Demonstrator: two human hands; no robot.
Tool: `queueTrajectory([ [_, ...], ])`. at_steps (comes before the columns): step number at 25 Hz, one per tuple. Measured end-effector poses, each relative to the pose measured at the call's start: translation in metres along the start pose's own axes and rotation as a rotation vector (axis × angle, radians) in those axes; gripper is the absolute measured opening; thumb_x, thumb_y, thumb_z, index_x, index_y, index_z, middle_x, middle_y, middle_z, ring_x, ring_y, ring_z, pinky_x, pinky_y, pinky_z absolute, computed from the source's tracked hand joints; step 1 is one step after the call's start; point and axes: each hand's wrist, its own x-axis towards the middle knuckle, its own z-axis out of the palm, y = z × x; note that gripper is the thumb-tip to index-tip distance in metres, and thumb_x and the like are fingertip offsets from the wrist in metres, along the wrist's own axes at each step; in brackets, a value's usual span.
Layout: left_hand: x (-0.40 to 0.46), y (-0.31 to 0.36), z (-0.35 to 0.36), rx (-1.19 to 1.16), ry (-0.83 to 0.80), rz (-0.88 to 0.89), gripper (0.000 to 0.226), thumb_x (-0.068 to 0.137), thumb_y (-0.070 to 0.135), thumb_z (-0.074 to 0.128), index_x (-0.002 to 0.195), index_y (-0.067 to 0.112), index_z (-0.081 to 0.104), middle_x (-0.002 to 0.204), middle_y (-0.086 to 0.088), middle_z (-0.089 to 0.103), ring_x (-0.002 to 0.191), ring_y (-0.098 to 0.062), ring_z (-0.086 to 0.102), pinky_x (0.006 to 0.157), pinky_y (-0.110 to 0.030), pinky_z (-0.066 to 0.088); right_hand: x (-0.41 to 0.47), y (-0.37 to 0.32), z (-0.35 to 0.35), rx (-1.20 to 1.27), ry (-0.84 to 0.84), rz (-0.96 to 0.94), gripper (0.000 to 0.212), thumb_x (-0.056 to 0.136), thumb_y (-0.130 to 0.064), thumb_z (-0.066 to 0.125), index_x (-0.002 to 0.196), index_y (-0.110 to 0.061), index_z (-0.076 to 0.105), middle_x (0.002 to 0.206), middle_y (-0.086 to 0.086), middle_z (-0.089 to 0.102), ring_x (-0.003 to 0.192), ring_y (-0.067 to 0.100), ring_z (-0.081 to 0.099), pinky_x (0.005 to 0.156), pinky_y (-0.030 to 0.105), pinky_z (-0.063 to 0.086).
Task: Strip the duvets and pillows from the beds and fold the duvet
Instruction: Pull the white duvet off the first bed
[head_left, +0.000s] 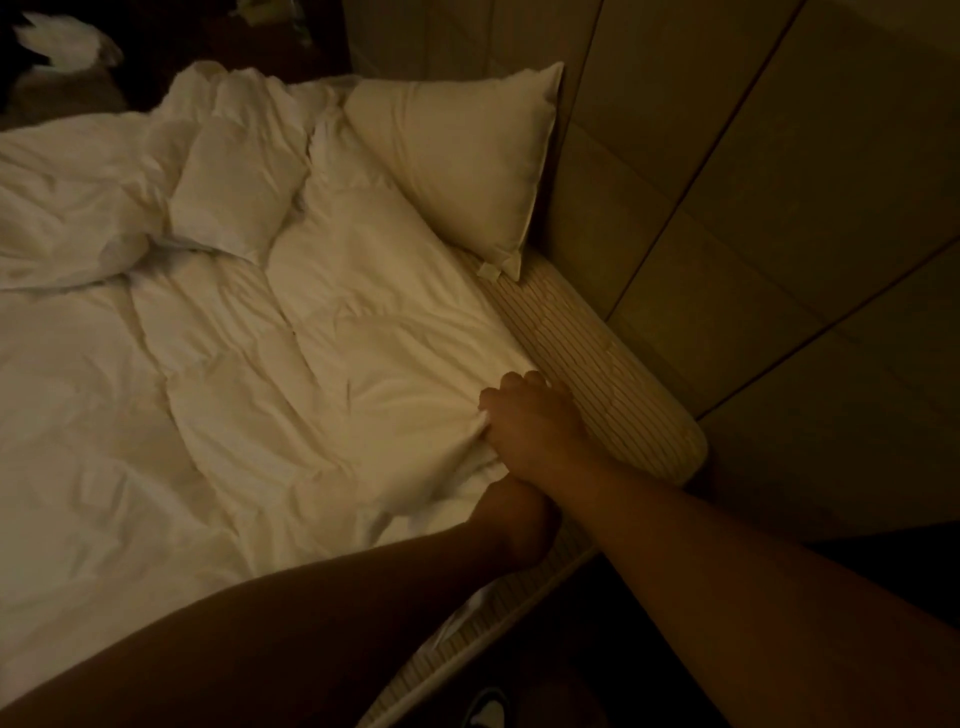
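— Since both hands sit at the same corner of the duvet (249, 374), is that where the strip starts?

— I'd judge so. The right hand (535, 426) has its fingers curled into a bunch of white cloth right at the duvet's edge, beside the bare striped mattress (587, 358). A corner gives the firmest hold on something this soft and bulky, which is likely why it grips there.

— And the left hand (511, 525)?

— It lies just below the right, at the duvet's near edge, but it is in shadow and partly behind the right wrist. Whether its fingers hold cloth I cannot tell.

— Where does the duvet lie otherwise?

— Spread and rumpled across most of the bed, heaped toward the far side. One pillow (457, 156) leans against the headboard panel (727, 182), its lower corner on the mattress, touching the duvet's upper edge.

— So the pillow is not yet off?

— No, and the duvet is unfolded; the task looks barely begun
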Motion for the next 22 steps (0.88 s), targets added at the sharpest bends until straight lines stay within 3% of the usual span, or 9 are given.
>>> queueTrajectory([
  [3, 0.013, 0.009, 0.014, -0.082, 0.088, 0.003, 0.035, 0.098, 0.018, 0.047, 0.132, 0.010, 0.053, 0.133, -0.014, 0.055, 0.121, -0.028, 0.053, 0.099, -0.034, 0.041, -0.004, 0.035, 0.019, 0.433, 0.153, 0.171, 0.018, 0.093, -0.024, 0.048, 0.108, -0.015, 0.056, 0.109, 0.004, 0.057, 0.100, 0.025, 0.057, 0.078, 0.038, 0.049],
  [8, 0.039, 0.040, 0.045, -0.057, -0.064, 0.007, 0.074, 0.095, 0.023, 0.050, 0.156, 0.027, 0.009, 0.144, -0.014, 0.045, 0.124, -0.033, 0.050, 0.098, -0.034, 0.040, -0.009, 0.114, 0.044, 0.894, 0.329, 0.630, 0.025, 0.096, -0.019, 0.051, 0.119, -0.009, 0.055, 0.116, 0.008, 0.061, 0.092, 0.020, 0.057, 0.066, 0.023, 0.040],
  [10, 0.051, 0.057, 0.056, -0.041, -0.098, 0.009, 0.076, 0.095, 0.026, 0.052, 0.155, 0.022, 0.006, 0.139, -0.014, 0.049, 0.121, -0.032, 0.052, 0.095, -0.034, 0.040, -0.015, 0.151, 0.058, 1.056, 0.384, 0.744, 0.030, 0.102, -0.014, 0.041, 0.127, -0.003, 0.053, 0.121, 0.009, 0.059, 0.099, 0.018, 0.054, 0.063, 0.011, 0.041],
  [13, 0.064, 0.083, 0.070, -0.117, -0.092, 0.006, 0.089, 0.094, 0.022, 0.055, 0.154, 0.030, -0.011, 0.118, -0.012, 0.059, 0.106, -0.029, 0.059, 0.082, -0.029, 0.039, -0.024, 0.200, 0.090, 1.179, 0.365, 0.888, 0.036, 0.100, -0.009, 0.042, 0.135, 0.003, 0.046, 0.133, 0.017, 0.053, 0.121, 0.029, 0.051, 0.089, 0.020, 0.043],
  [15, 0.076, 0.097, 0.081, -0.139, -0.104, 0.007, 0.091, 0.094, 0.020, 0.053, 0.152, 0.036, -0.016, 0.115, -0.012, 0.060, 0.103, -0.028, 0.061, 0.082, -0.030, 0.041, -0.024, 0.223, 0.107, 1.266, 0.375, 1.018, 0.047, 0.096, -0.018, 0.051, 0.141, -0.006, 0.043, 0.144, 0.011, 0.046, 0.130, 0.027, 0.046, 0.100, 0.025, 0.038],
  [17, 0.088, 0.111, 0.092, -0.157, -0.117, 0.008, 0.088, 0.094, 0.020, 0.052, 0.152, 0.037, -0.012, 0.118, -0.012, 0.059, 0.106, -0.029, 0.060, 0.087, -0.033, 0.043, -0.022, 0.253, 0.127, 1.400, 0.474, 1.150, 0.040, 0.099, -0.016, 0.044, 0.138, -0.007, 0.047, 0.142, 0.013, 0.049, 0.131, 0.028, 0.046, 0.105, 0.033, 0.036],
  [18, 0.095, 0.118, 0.096, -0.163, -0.128, 0.015, 0.087, 0.094, 0.020, 0.052, 0.153, 0.037, -0.011, 0.119, -0.012, 0.059, 0.107, -0.029, 0.060, 0.089, -0.034, 0.044, -0.026, 0.260, 0.128, 1.335, 0.486, 1.253, 0.037, 0.102, -0.013, 0.037, 0.136, -0.004, 0.048, 0.141, 0.015, 0.048, 0.132, 0.029, 0.045, 0.107, 0.035, 0.034],
  [20, 0.103, 0.128, 0.107, -0.171, -0.138, 0.029, 0.088, 0.094, 0.017, 0.052, 0.154, 0.036, -0.010, 0.118, -0.013, 0.059, 0.106, -0.030, 0.060, 0.089, -0.035, 0.044, -0.035, 0.273, 0.113, 0.973, 0.380, 1.240, 0.037, 0.104, -0.011, 0.030, 0.136, 0.001, 0.045, 0.143, 0.018, 0.044, 0.132, 0.030, 0.043, 0.105, 0.036, 0.035],
  [22, 0.111, 0.139, 0.119, -0.176, -0.176, 0.020, 0.089, 0.093, 0.015, 0.052, 0.154, 0.035, -0.010, 0.118, -0.013, 0.059, 0.106, -0.030, 0.059, 0.090, -0.036, 0.044, -0.044, 0.295, 0.121, 1.268, 0.476, 1.363, 0.038, 0.105, -0.011, 0.029, 0.136, 0.005, 0.043, 0.142, 0.023, 0.045, 0.130, 0.034, 0.045, 0.089, 0.025, 0.043],
])
